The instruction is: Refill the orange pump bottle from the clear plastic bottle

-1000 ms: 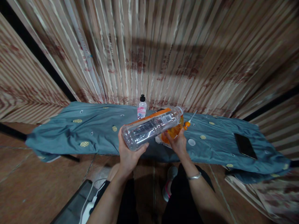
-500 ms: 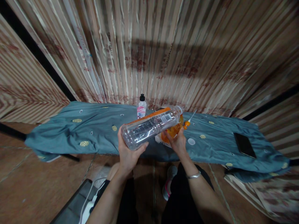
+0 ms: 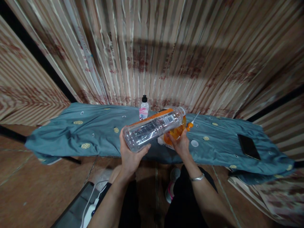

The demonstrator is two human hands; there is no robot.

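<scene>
My left hand [image 3: 131,156] is wrapped around the base of a large clear plastic bottle [image 3: 152,129] with an orange label. The bottle is tilted, its neck lower-bodied side pointing right, over an orange see-through bottle [image 3: 175,132]. Around that orange bottle the fingers of my right hand [image 3: 181,144] are closed. The two necks meet or overlap, and I cannot tell whether they touch. An orange pump head with a thin tube [image 3: 190,126] lies just right of the orange bottle. Near my right wrist is a round white cap [image 3: 194,143]. Something white lies partly hidden under the orange bottle.
A small clear bottle with a black cap [image 3: 144,109] stands at the back of the cloth-covered bench [image 3: 102,126]. A black phone [image 3: 248,146] lies at the right. Striped curtains [image 3: 154,57] hang behind. A white power strip with cables [image 3: 89,213] is at lower left.
</scene>
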